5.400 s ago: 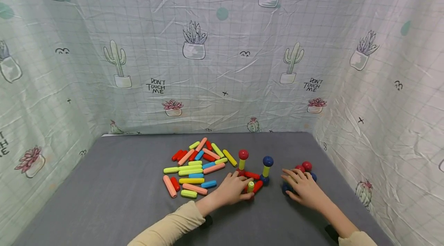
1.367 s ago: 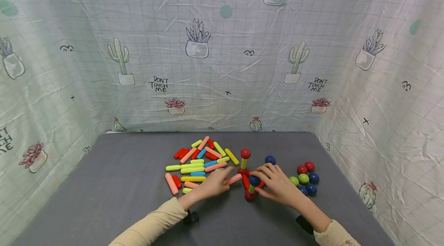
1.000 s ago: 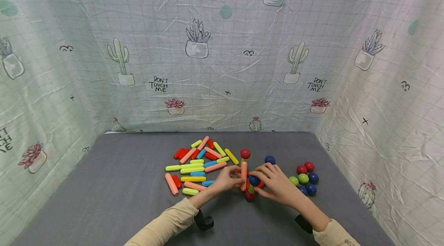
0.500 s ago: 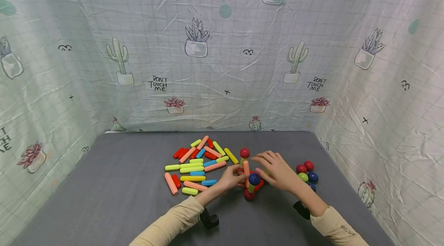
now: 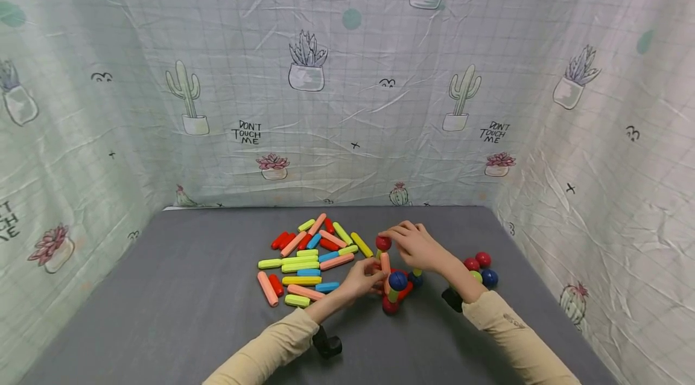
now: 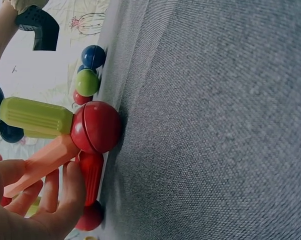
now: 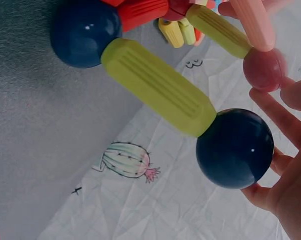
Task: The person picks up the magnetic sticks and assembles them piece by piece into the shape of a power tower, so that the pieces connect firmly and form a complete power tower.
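Note:
A magnetic-type toy frame of balls and rods stands right of centre. My left hand [image 5: 362, 279] pinches a salmon rod [image 6: 43, 159] between thumb and fingers. One rod end meets the red ball [image 6: 96, 127] at the foot of the front post; its other end meets a raised red ball [image 7: 264, 70]. My right hand [image 5: 420, 249] has thumb and fingertips on that raised ball. Beside its other fingers is the blue ball [image 7: 234, 148] topping a lime rod [image 7: 158, 87]. Another blue ball [image 5: 398, 280] tops the front post. Red rods [image 7: 143, 12] join the lower balls.
Many loose rods lie left of the frame, among them a yellow rod [image 5: 301, 280] and a blue rod [image 5: 327, 287]. Right of it are loose balls, including a red ball [image 5: 483, 259] and a blue ball [image 5: 490, 277]. A patterned cloth [image 5: 353, 113] surrounds the grey table [image 5: 163, 312].
The left hand brought the salmon rod rightward and tilted it up against the frame. The right hand left the front blue ball and moved back to the raised red ball.

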`<state>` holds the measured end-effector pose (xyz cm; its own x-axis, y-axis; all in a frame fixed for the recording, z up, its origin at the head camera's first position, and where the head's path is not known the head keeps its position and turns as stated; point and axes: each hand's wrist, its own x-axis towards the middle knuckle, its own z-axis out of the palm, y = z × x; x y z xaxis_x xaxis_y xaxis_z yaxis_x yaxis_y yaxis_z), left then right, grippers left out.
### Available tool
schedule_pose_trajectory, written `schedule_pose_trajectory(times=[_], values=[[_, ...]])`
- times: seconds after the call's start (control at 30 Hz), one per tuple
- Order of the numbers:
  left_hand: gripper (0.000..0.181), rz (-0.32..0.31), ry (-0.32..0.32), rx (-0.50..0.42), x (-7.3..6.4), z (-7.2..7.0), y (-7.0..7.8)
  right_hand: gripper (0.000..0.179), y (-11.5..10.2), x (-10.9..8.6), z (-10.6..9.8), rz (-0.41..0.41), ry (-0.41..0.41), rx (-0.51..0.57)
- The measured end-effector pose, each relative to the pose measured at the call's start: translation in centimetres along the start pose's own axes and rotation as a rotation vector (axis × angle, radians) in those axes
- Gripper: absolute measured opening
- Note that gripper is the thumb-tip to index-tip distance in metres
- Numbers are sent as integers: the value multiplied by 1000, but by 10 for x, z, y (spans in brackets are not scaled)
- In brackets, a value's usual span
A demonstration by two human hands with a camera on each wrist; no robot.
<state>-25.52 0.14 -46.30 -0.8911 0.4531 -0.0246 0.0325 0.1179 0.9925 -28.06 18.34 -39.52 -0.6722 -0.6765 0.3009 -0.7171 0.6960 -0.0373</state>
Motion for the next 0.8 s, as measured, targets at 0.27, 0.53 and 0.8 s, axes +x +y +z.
schedule_pose_trajectory(times=[0.27,0.53,0.8], values=[[33,109,10,48,-1,-3,-10,46,4,-9,0,32,7,60],[31,144,21,291,-25,3,-2,32,18,-34,-4,153,21,132],[44,-99,24,55,-39,17,9,65,36,-56,6,251,-228,561]])
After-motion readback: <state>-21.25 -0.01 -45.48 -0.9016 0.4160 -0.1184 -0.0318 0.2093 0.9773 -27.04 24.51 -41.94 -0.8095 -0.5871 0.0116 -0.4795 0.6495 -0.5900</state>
